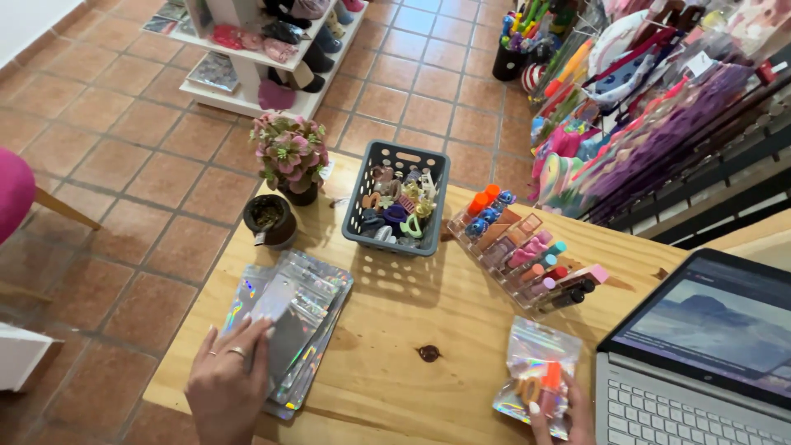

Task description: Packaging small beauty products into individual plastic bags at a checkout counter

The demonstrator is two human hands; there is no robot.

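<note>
My right hand (560,408) pinches a filled holographic pouch (534,372) by its lower edge at the worktop (412,330) front; left hand (227,379) lies flat on the slippery, flimsy pouch stack (305,305).

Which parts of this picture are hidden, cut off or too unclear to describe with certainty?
- Head view: the right hand is cut by the bottom edge; its grip on the small holographic pouch is only partly shown.
- The left hand covers part of the pouch stack.
- The hair clips in the grey basket are too small and tangled to count.
- The laptop is cut by the right edge.
</note>
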